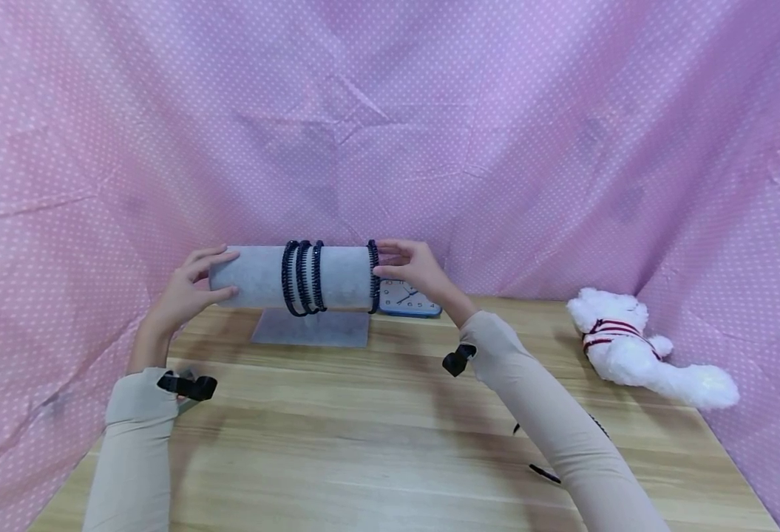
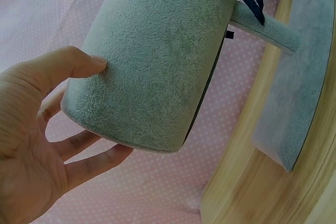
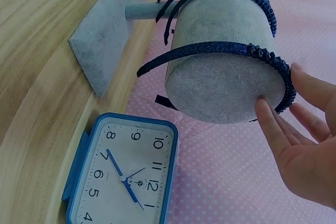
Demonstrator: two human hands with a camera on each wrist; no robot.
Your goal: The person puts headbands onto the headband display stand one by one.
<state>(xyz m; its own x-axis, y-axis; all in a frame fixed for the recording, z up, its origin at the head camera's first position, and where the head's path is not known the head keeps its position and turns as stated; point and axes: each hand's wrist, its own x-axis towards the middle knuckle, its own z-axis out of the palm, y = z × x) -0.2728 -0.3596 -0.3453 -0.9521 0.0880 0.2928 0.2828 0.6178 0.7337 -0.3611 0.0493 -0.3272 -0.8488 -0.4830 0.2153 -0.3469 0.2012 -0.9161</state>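
A grey plush headband stand [image 1: 250, 270], a horizontal roll on a post and flat base, carries several dark blue beaded headbands [image 1: 304, 277]. My left hand [image 1: 191, 288] grips the roll's left end, thumb on the near side and fingers around the end, as the left wrist view shows. At the roll's right end sits one separate headband [image 3: 226, 48], its beaded part towards my right hand [image 1: 419, 270]. That hand's fingers pinch its beaded edge in the right wrist view, one fingertip touching the roll's end face. The other headbands stay grouped near the roll's middle.
A blue-framed clock [image 3: 128, 171] stands behind the roll's right end. To the right lies a white plush toy [image 1: 629, 340] with red-striped clothing. A dark thin band [image 1: 545, 473] lies on the wooden table [image 1: 336, 443], partly covered by my right sleeve. Pink dotted cloth [image 1: 390, 133] hangs around the table.
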